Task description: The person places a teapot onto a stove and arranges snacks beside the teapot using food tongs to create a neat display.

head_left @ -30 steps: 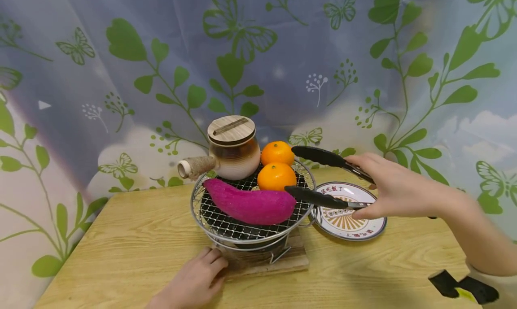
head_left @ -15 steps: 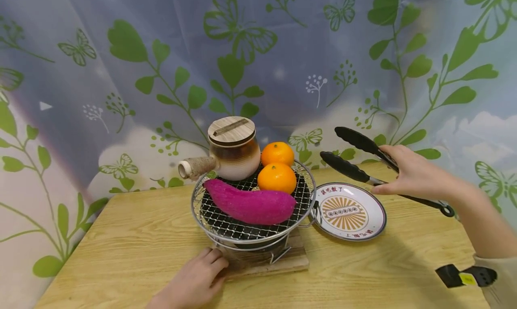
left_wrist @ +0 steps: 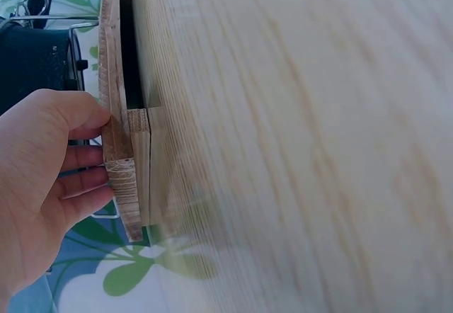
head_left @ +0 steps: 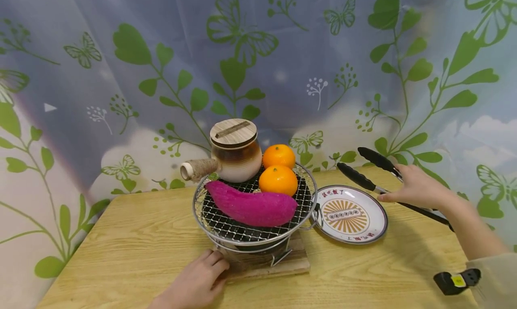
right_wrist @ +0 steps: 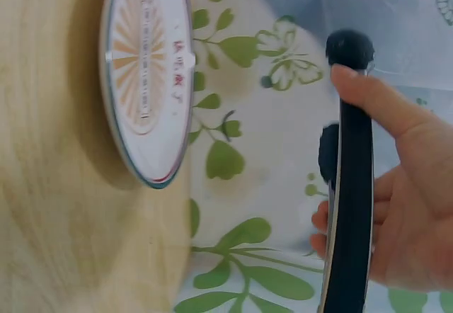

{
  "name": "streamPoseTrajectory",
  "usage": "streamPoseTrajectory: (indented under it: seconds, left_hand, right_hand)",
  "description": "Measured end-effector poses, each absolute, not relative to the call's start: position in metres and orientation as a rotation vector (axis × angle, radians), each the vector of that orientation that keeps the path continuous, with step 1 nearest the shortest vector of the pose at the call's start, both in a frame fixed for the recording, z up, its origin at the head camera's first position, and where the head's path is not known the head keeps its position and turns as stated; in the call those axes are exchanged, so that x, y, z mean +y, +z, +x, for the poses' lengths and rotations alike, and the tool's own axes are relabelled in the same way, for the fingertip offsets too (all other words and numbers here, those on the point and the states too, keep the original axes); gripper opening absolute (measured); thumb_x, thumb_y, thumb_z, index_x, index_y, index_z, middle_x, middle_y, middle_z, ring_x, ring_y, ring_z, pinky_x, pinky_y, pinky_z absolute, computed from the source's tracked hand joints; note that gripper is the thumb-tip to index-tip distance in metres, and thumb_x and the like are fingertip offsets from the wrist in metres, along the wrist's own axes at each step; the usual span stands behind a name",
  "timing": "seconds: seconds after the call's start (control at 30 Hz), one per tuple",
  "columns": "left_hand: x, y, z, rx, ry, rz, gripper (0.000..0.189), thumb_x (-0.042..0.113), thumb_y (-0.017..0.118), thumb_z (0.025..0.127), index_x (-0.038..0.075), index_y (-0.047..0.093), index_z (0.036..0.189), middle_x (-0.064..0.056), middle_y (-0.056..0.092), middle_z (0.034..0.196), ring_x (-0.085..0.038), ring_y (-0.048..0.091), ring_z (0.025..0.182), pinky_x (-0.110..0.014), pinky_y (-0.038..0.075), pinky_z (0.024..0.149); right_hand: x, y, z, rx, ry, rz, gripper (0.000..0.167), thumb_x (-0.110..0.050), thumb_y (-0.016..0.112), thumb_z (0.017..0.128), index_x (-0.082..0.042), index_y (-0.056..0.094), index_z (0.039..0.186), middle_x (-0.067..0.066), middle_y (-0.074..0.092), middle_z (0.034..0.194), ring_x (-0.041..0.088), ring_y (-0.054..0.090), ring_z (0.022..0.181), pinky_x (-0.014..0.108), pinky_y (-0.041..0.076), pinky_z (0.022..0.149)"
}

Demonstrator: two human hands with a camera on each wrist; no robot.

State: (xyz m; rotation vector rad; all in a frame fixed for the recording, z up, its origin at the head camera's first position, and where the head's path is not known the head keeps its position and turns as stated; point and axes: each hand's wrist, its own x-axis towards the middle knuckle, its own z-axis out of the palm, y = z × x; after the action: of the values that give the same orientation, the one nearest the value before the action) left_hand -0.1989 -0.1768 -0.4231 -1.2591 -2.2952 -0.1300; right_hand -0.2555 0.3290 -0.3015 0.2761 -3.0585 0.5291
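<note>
My right hand (head_left: 420, 188) holds black-tipped tongs (head_left: 357, 176), thumb and fingers on opposite arms. The tongs' jaws are spread, with nothing between them, behind and right of a white patterned plate (head_left: 377, 219). In the right wrist view the tongs (right_wrist: 350, 207) stand apart from the plate (right_wrist: 159, 161). My left hand (head_left: 195, 277) grips the front left corner of a wooden board (head_left: 282, 271) under a small grill. The left wrist view shows its thumb and fingertips against the board's edge (left_wrist: 117, 132). A purple sweet potato (head_left: 252, 208) and two oranges (head_left: 278, 181) lie on the wire grate (head_left: 208, 215).
A brown-and-cream pot (head_left: 240, 163) with a wooden lid and twine-wrapped handle stands at the grate's back left. The plate lies close to the grill's right side. A leaf-print curtain (head_left: 282, 76) hangs behind the wooden table (head_left: 133, 237).
My right hand drew the tongs away from the sweet potato and oranges, to the right past the plate, then lowered them a little. The left hand stayed at the board.
</note>
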Motion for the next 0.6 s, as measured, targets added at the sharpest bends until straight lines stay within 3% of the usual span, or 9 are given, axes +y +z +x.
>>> streamPoseTrajectory:
  seconds: [0.2,0.33,0.4,0.47,0.6]
  left_hand:
    - [-0.177,-0.423,-0.199,-2.316,-0.133,-1.234,0.021,0.017,0.072,0.070,0.011,0.062,0.087,0.001,0.055,0.087,-0.017,0.052,0.083,-0.030,0.047,0.075]
    - [-0.176,-0.424,-0.199,-2.321,-0.132,-1.231,0.021,0.018,0.072,0.070,0.012,0.062,0.087,0.002,0.055,0.088,-0.017,0.052,0.083,-0.031,0.048,0.075]
    - [-0.176,-0.424,-0.199,-2.321,-0.130,-1.230,0.022,0.017,0.072,0.069,0.011,0.062,0.088,0.001,0.055,0.088,-0.017,0.052,0.083,-0.030,0.047,0.075]
    - [-0.177,-0.424,-0.199,-2.319,-0.132,-1.229,0.022,0.017,0.072,0.069,0.011,0.062,0.088,0.000,0.055,0.089,-0.017,0.051,0.083,-0.030,0.047,0.075]
    - [-0.177,-0.424,-0.200,-2.308,-0.132,-1.230,0.023,0.016,0.072,0.069,0.010,0.061,0.089,-0.001,0.055,0.090,-0.018,0.050,0.083,-0.030,0.047,0.074]
  right_hand:
    - [0.333,-0.316,-0.265,-3.075,0.464,0.114,0.120,-0.067,0.063,0.069,0.030,0.022,0.125,0.051,0.028,0.122,0.062,0.030,0.110,0.066,0.035,0.085]
    - [0.339,-0.323,-0.268,-3.087,0.464,0.027,0.116,-0.070,0.061,0.069,0.031,0.031,0.118,0.050,0.037,0.113,0.059,0.041,0.099,0.059,0.044,0.073]
    - [0.343,-0.327,-0.269,-3.100,0.498,-0.017,0.102,-0.069,0.062,0.070,0.026,0.045,0.103,0.043,0.049,0.093,0.049,0.051,0.080,0.049,0.047,0.061]
    - [0.347,-0.331,-0.270,-3.120,0.524,-0.046,0.085,-0.067,0.061,0.071,0.016,0.053,0.084,0.028,0.052,0.074,0.036,0.052,0.064,0.039,0.044,0.052]
    - [0.356,-0.342,-0.275,-3.188,0.510,-0.074,0.074,-0.069,0.056,0.075,0.005,0.057,0.068,0.012,0.052,0.063,0.023,0.049,0.056,0.034,0.041,0.048]
